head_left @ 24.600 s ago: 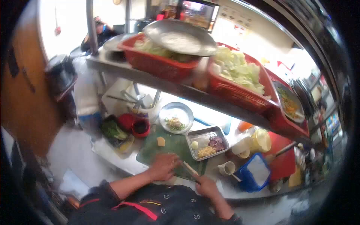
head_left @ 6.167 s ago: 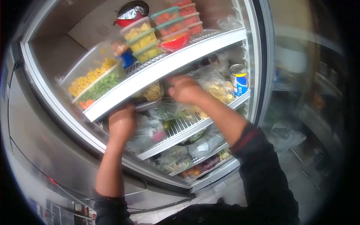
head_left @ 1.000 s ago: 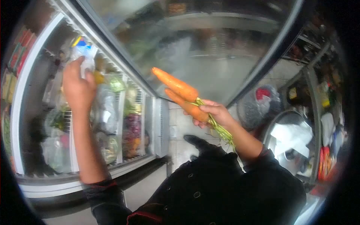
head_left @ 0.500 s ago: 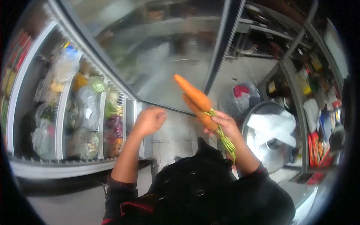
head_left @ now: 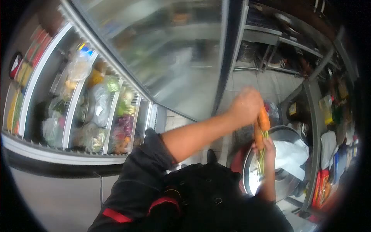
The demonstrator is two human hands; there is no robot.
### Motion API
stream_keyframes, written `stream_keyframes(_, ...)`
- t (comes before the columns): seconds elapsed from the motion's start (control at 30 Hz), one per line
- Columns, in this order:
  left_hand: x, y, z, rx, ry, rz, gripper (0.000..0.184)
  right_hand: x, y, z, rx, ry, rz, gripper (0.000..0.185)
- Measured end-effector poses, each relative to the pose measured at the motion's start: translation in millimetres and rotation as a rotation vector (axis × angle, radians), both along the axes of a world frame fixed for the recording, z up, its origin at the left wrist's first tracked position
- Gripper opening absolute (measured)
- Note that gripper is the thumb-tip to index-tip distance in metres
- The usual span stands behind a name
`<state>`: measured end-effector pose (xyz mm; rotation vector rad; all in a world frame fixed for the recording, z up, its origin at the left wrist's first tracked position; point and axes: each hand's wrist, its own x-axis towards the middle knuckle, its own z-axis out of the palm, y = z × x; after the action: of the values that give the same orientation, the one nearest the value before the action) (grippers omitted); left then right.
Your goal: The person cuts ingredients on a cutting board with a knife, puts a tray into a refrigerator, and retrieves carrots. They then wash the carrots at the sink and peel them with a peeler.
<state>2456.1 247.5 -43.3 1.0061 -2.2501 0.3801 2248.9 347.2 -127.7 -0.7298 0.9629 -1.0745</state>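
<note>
Two orange carrots [head_left: 264, 119] with green stems point upward at the right of centre. My right hand [head_left: 266, 147] is closed round their lower part, where the stems begin. The stems [head_left: 262, 162] hang down below that hand. My left hand [head_left: 247, 103] reaches across from the left and is at the carrots' upper ends, covering their tips. Its fingers are curled and blurred, and I cannot make out whether they grip the carrots or only lie beside them.
An open fridge at the left has shelves [head_left: 73, 112] of bagged vegetables. Its glass door [head_left: 174, 58] stands open at the upper middle. A large round metal container [head_left: 284, 181] with white sheets is at the right, beside a rack with bottles [head_left: 326, 104]. Tiled floor lies between.
My left hand has left the fridge shelf and crossed right to the carrots' upper ends. The carrots have moved right and turned more upright in my right hand.
</note>
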Motion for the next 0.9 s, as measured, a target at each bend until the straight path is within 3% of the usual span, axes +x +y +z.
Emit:
stream_keyframes(0.03,-5.0,-18.1,-17.2,-0.024,-0.025,0.094,0.013,2.9,-6.3,3.5,0.012,-0.015,-0.094,0.041)
stream_keyframes(0.1,-0.1,-32.1,-26.2,0.258,-0.680,0.450,0.018,3.5,-20.1,-0.9,0.034,-0.063,-0.149,0.040)
stream_keyframes(0.13,5.8,-42.0,-50.2,0.428,-0.861,0.495,0.026,3.9,-24.6,-0.1,0.041,-0.113,-0.144,0.040)
stream_keyframes(0.17,10.4,-36.2,-43.8,0.448,-1.135,0.469,0.029,4.1,-29.0,0.2,0.044,-0.163,-0.138,0.040)
stream_keyframes(0.23,8.2,-35.9,-52.4,0.566,-1.044,0.551,0.027,1.0,-38.1,-7.4,0.032,-0.141,-0.141,0.039)
stream_keyframes(0.3,4.7,-21.0,-29.2,0.641,-1.024,0.557,0.027,0.1,-43.0,-9.5,0.025,-0.164,-0.157,0.039)
stream_keyframes(0.37,18.2,-0.4,-20.2,0.735,-1.027,0.394,0.031,-0.3,-46.8,-13.3,0.012,-0.181,-0.121,0.038)
stream_keyframes(0.5,41.4,66.5,-16.6,0.820,-0.829,0.405,0.042,3.9,-55.7,-26.9,0.076,-0.215,-0.028,0.039)
stream_keyframes(0.67,72.1,126.9,-1.7,1.066,-0.766,0.571,0.050,28.8,-74.4,-29.9,0.125,-0.308,0.146,0.039)
stream_keyframes(0.73,81.1,136.6,0.7,1.179,-0.601,0.658,0.046,45.5,-82.6,-22.3,0.181,-0.296,0.249,0.038)
stream_keyframes(0.8,84.0,125.6,2.5,0.917,-0.288,0.662,0.049,70.5,-90.7,-26.2,0.213,-0.263,0.373,0.038)
stream_keyframes(0.9,91.9,82.5,15.1,0.516,-0.274,0.546,0.053,104.5,-98.0,-21.9,0.226,-0.210,0.599,0.038)
